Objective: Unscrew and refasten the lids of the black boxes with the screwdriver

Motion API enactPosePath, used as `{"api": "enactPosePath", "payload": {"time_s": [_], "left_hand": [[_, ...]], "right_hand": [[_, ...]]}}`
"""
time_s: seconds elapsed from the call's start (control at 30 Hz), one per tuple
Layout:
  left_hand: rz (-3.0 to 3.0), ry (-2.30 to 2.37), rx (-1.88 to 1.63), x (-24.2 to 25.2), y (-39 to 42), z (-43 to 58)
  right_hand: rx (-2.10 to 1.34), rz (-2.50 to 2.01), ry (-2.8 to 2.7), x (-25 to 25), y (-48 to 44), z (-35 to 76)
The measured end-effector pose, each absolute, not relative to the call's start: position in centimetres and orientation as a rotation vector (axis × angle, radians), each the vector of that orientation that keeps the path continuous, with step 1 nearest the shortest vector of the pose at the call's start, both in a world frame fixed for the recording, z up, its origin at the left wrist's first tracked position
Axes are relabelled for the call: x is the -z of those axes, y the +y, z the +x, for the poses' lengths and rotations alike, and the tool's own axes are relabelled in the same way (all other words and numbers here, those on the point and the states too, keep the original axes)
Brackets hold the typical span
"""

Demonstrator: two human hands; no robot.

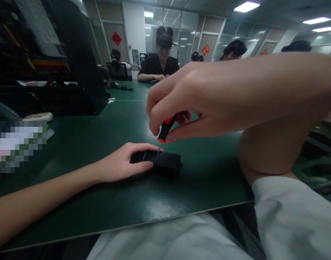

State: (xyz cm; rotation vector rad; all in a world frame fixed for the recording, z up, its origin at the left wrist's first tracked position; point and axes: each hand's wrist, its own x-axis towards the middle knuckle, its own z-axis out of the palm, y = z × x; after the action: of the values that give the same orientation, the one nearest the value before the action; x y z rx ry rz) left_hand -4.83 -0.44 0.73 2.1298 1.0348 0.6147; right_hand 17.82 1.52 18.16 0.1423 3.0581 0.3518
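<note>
A black box-shaped device [169,161] lies on the green tabletop [122,206]; its exact kind does not show. My left hand [124,162] grips it from the left, thumb along the near side and fingers along the far side. Above it, my right hand [178,97] is closed around the black and red handle of a screwdriver [167,130]. The thin shaft slants down, and its tip meets the top of the device close to my left thumb. Part of the handle is hidden inside my right hand.
A dark shelf unit [81,57] stands on the table at the left, with a blurred stack of items [16,144] before it. Black cables [116,85] lie farther back. Across the table sits a person in black [161,65]. The table's front edge [138,225] runs near my lap.
</note>
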Motion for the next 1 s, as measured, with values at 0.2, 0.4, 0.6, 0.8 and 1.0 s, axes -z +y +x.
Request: {"api": "enactPosePath", "payload": {"time_s": [0.2, 0.4, 0.6, 0.8, 1.0], "left_hand": [[2.137, 1.027, -0.619, -0.8, -0.5, -4.8], [2.153, 1.039, -0.609, -0.9, -0.5, -4.7], [2.223, 1.003, -0.659, -0.6, -0.6, -4.8], [2.318, 0.938, -0.718, -0.5, -0.6, -4.3], [2.218, 0.986, -0.681, -0.5, -0.4, -3.4]], "right_hand": [[-0.388, -0.025, 3.121, -17.9, 0.7, 17.0], [-0.465, -0.015, 3.158, -17.9, 0.4, 16.9], [-0.450, 0.010, 3.126, -18.0, 1.0, 17.4], [-0.389, -0.006, 3.125, -18.1, 0.9, 17.4], [-0.394, 0.014, 3.136, -18.0, 1.0, 17.2]]}}
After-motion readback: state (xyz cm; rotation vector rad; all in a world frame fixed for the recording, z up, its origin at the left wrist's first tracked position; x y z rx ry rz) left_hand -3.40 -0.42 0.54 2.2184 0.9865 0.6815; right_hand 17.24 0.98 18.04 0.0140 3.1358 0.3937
